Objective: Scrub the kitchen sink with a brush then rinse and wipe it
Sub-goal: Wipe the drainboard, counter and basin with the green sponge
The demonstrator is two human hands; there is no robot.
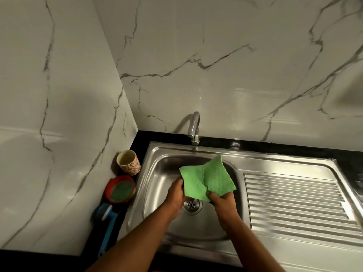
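We look down from head height into a stainless steel kitchen sink [157, 183] set in a black tabletop [142, 138]. Marble-patterned walls rise at the far and left sides.

Both our arms reach in from the near edge. Our left hand [175, 193] pinches the left edge of a green cloth [208, 179], and our right hand [222, 203] pinches its near right corner. Each grip is closed on the fabric, with fingers curled round it. The cloth hangs spread between the hands over the basin, just beyond the drain [191, 205]. We cannot tell whether it touches the steel.

A blue-handled brush [107, 226] lies on the tabletop left of the sink, well apart from both hands. Just beyond it are a round red container [119, 190] and, farther back, a patterned cup [127, 161]. The tap [194, 126] stands at the far rim, and no running water is visible. A ribbed draining board [294, 199] fills the right side.

With the brush laid aside and the cloth in hand, we judge this to be the wiping step. The next move likely calls for gathering the cloth into one hand, then pressing it flat against the basin wall and working round toward the drain.
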